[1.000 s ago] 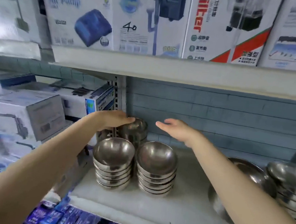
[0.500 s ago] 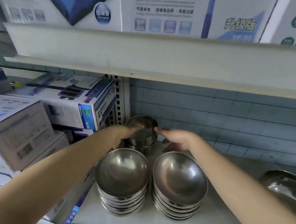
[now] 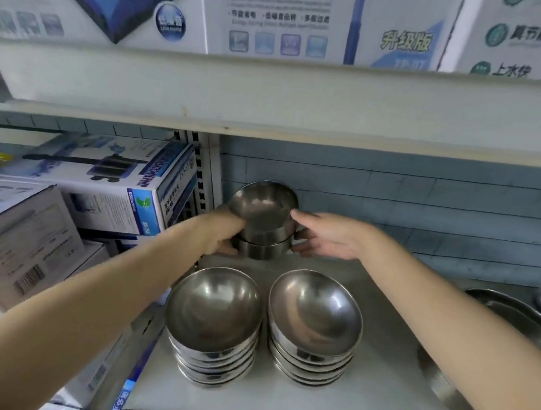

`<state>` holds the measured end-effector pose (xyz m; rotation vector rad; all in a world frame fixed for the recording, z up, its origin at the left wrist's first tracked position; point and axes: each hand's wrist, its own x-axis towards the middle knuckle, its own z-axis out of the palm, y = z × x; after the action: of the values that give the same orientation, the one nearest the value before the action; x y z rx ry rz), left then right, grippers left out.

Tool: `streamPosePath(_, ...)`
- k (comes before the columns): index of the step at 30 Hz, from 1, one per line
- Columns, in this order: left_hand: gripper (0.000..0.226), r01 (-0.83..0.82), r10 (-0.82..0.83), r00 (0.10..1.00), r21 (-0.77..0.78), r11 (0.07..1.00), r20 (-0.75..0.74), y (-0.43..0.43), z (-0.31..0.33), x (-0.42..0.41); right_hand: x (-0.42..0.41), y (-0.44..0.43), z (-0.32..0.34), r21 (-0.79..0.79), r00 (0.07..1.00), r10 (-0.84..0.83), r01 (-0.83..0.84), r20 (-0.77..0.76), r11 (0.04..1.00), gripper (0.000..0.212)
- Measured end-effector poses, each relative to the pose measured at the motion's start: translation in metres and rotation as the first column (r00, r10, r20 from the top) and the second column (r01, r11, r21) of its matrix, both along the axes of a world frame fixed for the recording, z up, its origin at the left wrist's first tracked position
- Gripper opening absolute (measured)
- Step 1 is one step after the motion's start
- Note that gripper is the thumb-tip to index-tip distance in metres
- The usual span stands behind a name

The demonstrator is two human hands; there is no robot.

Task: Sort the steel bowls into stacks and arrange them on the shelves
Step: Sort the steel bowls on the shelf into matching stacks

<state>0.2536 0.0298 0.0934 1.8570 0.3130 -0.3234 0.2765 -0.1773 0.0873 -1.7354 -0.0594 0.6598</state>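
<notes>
While both hands (image 3: 223, 233) (image 3: 325, 236) clasp the rear bowl stack (image 3: 262, 224), its top bowl tips mouth-forward toward the camera.

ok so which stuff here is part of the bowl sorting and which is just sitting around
Part of the job:
back stack of bowls, held by left hand and right hand
two front stacks
large bowls
shelf

Just there:
boxes

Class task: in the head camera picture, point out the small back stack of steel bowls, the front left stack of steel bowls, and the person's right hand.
Small back stack of steel bowls (image 3: 264, 204), head view, top bowl's inside.
Front left stack of steel bowls (image 3: 214, 311), head view, top bowl's inside.
Right hand (image 3: 329, 235), head view, back of hand.
</notes>
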Motion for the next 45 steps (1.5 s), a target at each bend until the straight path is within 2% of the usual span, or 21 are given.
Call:
streamPosePath(2,0.006,0.009,-0.009,0.999,-0.004,1.0,0.033,-0.013,0.02,-0.009,-0.018,-0.017,0.021,-0.004,0.997,-0.043,0.043,0.064,0.999,0.034)
streamPosePath(5,0.021,0.028,-0.027,0.997,-0.02,0.999,0.066,-0.038,0.047,-0.027,-0.052,-0.044,0.052,-0.009,0.985,-0.106,0.108,0.136,0.994,0.056)
streamPosePath(7,0.019,0.054,-0.053,0.994,-0.007,0.999,0.091,-0.058,0.065,-0.044,-0.079,-0.065,0.067,0.018,0.973,-0.16,0.16,0.164,0.987,0.063)
streamPosePath(9,0.009,0.091,-0.093,0.99,0.018,0.996,0.104,-0.081,0.08,-0.065,-0.103,-0.091,0.074,0.101,0.953,-0.25,0.236,0.17,0.966,0.063)
streamPosePath(13,0.035,0.151,-0.165,0.975,0.1,0.983,0.151,-0.133,0.092,-0.104,-0.148,-0.147,0.077,0.262,0.903,-0.393,0.343,0.172,0.902,0.049)
streamPosePath(16,0.05,0.221,-0.233,0.955,0.083,0.972,0.185,-0.172,0.093,-0.132,-0.173,-0.19,0.076,0.246,0.885,-0.43,0.383,0.179,0.89,0.05)
streamPosePath(18,0.058,0.323,-0.35,0.905,0.144,0.935,0.24,-0.194,0.087,-0.149,-0.187,-0.217,0.076,0.216,0.877,-0.441,0.401,0.189,0.89,0.051)
streamPosePath(21,0.035,0.435,-0.478,0.807,0.199,0.878,0.347,-0.221,0.066,-0.166,-0.205,-0.249,0.077,0.185,0.872,-0.434,0.399,0.228,0.898,0.041)
streamPosePath(24,0.062,0.316,-0.419,0.793,0.289,0.903,0.442,-0.243,0.036,-0.167,-0.215,-0.273,0.068,0.145,0.868,-0.427,0.402,0.253,0.904,0.035)
streamPosePath(26,0.076,0.271,-0.386,0.789,0.293,0.917,0.479,-0.252,0.015,-0.164,-0.217,-0.282,0.059,0.147,0.87,-0.429,0.404,0.241,0.903,0.032)
streamPosePath(29,0.09,0.23,-0.358,0.812,0.311,0.922,0.46,-0.255,-0.014,-0.162,-0.218,-0.284,0.039,0.105,0.882,-0.417,0.403,0.22,0.909,0.031)
streamPosePath(32,0.097,0.22,-0.341,0.811,0.293,0.93,0.474,-0.255,-0.041,-0.163,-0.212,-0.286,0.022,0.03,0.871,-0.401,0.41,0.285,0.911,0.043)
streamPosePath(35,0.099,0.274,-0.348,0.79,0.217,0.937,0.504,-0.256,-0.057,-0.164,-0.21,-0.294,0.021,-0.192,0.86,-0.357,0.445,0.366,0.875,0.059)
streamPosePath(38,0.104,0.387,-0.352,0.763,0.053,0.921,0.543,-0.264,-0.064,-0.162,-0.204,-0.301,0.029,-0.232,0.861,-0.135,0.278,0.49,0.932,0.114)
streamPosePath(40,0.101,0.405,-0.328,0.764,-0.017,0.914,0.556,-0.269,-0.068,-0.16,-0.197,-0.295,0.034,-0.31,0.829,0.052,0.149,0.558,0.939,0.132)
streamPosePath(42,0.098,0.384,-0.277,0.771,-0.072,0.921,0.573,-0.272,-0.071,-0.159,-0.19,-0.287,0.032,-0.344,0.797,0.099,0.142,0.596,0.928,0.135)
streamPosePath(45,0.095,0.381,-0.261,0.766,-0.088,0.92,0.587,-0.271,-0.074,-0.156,-0.183,-0.287,0.02,-0.249,0.803,-0.021,0.209,0.596,0.946,0.133)
